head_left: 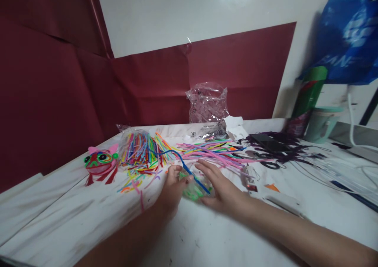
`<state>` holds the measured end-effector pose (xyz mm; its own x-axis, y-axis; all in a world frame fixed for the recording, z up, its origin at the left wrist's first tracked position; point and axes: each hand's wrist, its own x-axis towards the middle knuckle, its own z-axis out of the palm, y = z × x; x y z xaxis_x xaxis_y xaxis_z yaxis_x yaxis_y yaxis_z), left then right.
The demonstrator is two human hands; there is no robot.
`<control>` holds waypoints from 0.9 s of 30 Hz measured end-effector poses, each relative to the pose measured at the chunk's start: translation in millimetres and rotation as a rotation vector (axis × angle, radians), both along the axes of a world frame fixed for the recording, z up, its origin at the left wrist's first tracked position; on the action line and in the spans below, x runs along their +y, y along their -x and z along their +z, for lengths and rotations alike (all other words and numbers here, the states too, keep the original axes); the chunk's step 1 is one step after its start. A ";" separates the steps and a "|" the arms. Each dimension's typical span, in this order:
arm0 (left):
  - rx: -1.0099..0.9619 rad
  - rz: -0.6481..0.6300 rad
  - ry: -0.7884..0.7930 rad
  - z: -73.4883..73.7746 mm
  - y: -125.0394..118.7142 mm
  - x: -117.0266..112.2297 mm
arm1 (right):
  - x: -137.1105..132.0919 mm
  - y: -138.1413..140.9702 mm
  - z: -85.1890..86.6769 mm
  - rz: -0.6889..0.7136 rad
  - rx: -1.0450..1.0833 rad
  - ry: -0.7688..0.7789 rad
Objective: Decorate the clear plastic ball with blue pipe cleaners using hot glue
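Note:
My left hand (173,186) is closed at the middle of the table, its thumb against a bent blue pipe cleaner (184,165). One end of the pipe cleaner reaches back towards the bundle; the other slants down to the right between my hands. My right hand (220,186) is open beside it, fingers and thumb apart. Between and below the hands lies a clear plastic piece with green bits (193,192), partly covered and blurred. Whether either hand touches it I cannot tell. Left of my hands sits a pink and red frog-like figure (102,164) with green-rimmed eyes.
A bundle of coloured pipe cleaners (138,149) lies behind my left hand, with loose pink ones (206,151) farther right. Scissors (270,165), a dark phone (270,144) and purple strands (292,149) lie right. A crumpled clear bag (208,101) and a green cup (323,125) stand behind.

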<state>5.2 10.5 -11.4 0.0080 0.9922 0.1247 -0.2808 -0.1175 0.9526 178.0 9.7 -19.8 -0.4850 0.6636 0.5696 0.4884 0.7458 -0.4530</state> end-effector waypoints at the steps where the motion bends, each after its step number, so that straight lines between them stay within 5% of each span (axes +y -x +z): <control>1: -0.011 -0.005 0.005 -0.7 0.4 -0.2 | -0.7 0.8 -1.8 -0.006 -0.001 -0.014; 17: -0.064 -0.083 -0.049 -10.9 3.6 1.8 | -4.7 2.9 3.0 -0.027 0.008 -0.087; 27: -0.075 -0.017 0.004 9.7 11.1 8.2 | 4.4 2.1 -1.6 -0.033 0.233 0.048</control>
